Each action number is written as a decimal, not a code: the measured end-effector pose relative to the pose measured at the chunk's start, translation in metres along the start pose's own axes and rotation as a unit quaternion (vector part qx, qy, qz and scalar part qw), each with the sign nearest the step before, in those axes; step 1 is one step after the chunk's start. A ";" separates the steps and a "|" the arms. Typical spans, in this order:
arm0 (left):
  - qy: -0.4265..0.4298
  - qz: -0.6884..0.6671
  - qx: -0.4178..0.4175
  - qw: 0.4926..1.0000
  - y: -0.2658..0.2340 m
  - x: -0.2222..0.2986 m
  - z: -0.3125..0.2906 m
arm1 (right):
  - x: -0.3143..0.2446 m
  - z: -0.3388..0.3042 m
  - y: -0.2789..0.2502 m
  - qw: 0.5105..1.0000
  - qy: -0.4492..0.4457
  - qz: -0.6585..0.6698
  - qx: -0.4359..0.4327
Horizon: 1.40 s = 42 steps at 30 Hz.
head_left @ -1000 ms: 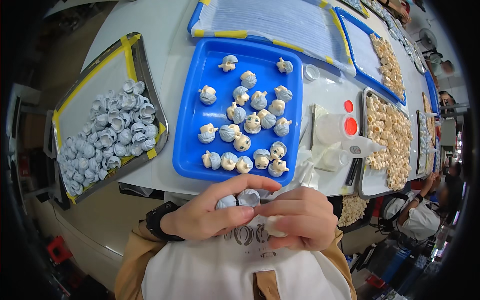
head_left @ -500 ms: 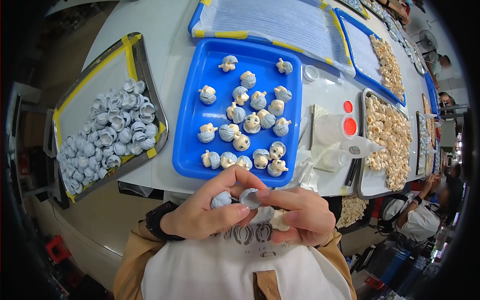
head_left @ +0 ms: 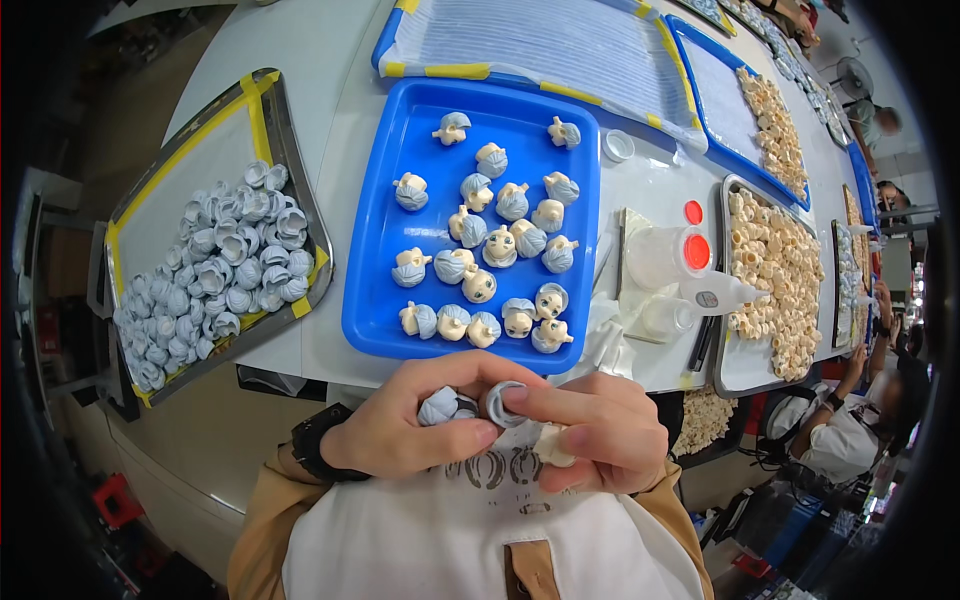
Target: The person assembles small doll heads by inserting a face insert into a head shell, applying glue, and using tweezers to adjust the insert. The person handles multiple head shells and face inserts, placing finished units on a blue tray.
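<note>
1. Since the earlier frame, the right hand point(head_left: 605, 430) has brought its index fingertip over the opening of a hollow blue shell point(head_left: 505, 408), and the shell has tilted.
2. We see the left hand point(head_left: 415, 430) with its grip closed around that shell and a second blue piece point(head_left: 438, 407), both in front of the body, just off the counter point(head_left: 325, 70).
3. The right grip is clamped on a cream piece point(head_left: 552, 448), its index finger touching the shell.
4. For writing, we find dark printing on the white garment point(head_left: 450, 545), partly hidden by the hands, and a small label point(head_left: 708, 299) on the squeeze bottle point(head_left: 735, 292), too small for us to read.
5. On the white counter, we see a blue tray point(head_left: 378, 305) of blue-haired doll heads point(head_left: 500, 247), a dark-rimmed tray point(head_left: 296, 145) heaped with blue shells point(head_left: 225, 245) at left, and a metal tray point(head_left: 742, 368) of cream pieces at right.
6. Around us, the room shows a pale floor point(head_left: 190, 440), a fan point(head_left: 855, 78) and a co-worker point(head_left: 830, 430) at far right.
</note>
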<state>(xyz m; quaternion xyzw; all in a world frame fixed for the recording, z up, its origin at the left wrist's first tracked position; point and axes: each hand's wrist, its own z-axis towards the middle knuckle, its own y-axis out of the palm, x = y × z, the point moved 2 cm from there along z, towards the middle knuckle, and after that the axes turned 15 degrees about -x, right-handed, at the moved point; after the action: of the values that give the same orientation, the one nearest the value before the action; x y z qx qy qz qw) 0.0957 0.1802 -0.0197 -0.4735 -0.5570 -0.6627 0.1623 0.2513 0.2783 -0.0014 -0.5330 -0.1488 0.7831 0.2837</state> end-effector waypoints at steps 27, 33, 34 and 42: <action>-0.020 -0.109 0.037 0.993 -0.001 0.002 -0.001 | 0.011 -0.009 0.006 0.976 -0.028 0.134 0.172; 0.145 -0.348 0.044 0.925 -0.013 -0.004 -0.005 | -0.003 -0.016 -0.015 0.989 0.073 0.083 0.096; 0.144 -0.415 0.043 0.897 -0.015 0.000 -0.005 | -0.008 -0.019 -0.024 0.991 0.078 0.064 0.091; 0.179 -0.465 0.175 0.849 -0.023 0.026 -0.011 | -0.010 -0.065 -0.063 0.873 0.339 -0.207 0.283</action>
<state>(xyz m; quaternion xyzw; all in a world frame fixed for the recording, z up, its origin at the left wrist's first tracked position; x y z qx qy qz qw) 0.0607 0.1856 -0.0115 0.0039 -0.7801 -0.6255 0.0124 0.3318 0.3181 0.0150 -0.6193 0.0778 0.4869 0.6111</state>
